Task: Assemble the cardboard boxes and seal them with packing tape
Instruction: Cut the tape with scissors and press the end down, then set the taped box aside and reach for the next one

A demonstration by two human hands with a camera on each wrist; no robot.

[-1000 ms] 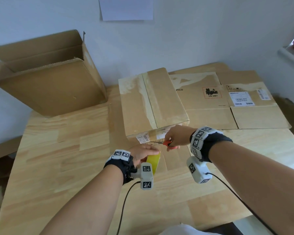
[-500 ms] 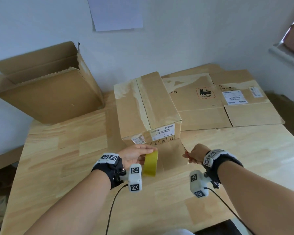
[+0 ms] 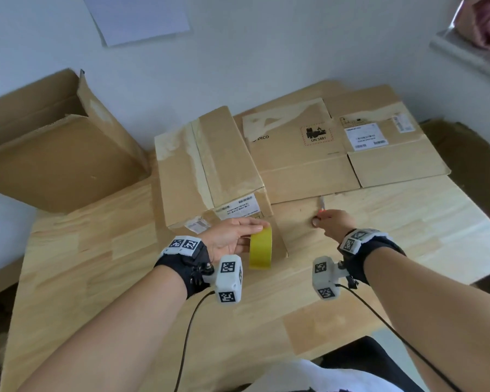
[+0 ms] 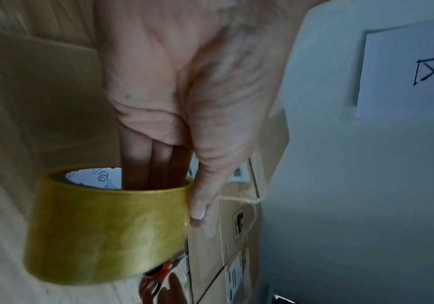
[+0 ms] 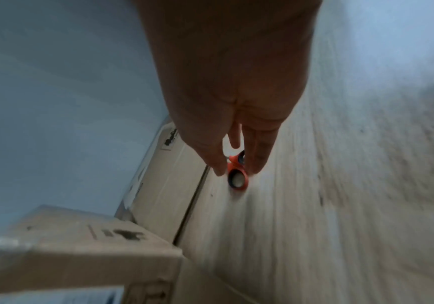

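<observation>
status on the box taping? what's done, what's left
Done: the closed box at the table's middle has tape along its top seam and down the near end. In hand: the left hand holds the yellow tape roll, fingers through its core; the right hand has the orange scissors at the table. Left: the big open box and the flattened cartons still look unassembled.

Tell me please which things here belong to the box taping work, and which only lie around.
For the job:
- taped box
- tape roll, held by the left hand
- scissors, at the right hand
- flattened boxes
- open box

Only lying around:
- paper sheet on the wall
- wooden table as support
</observation>
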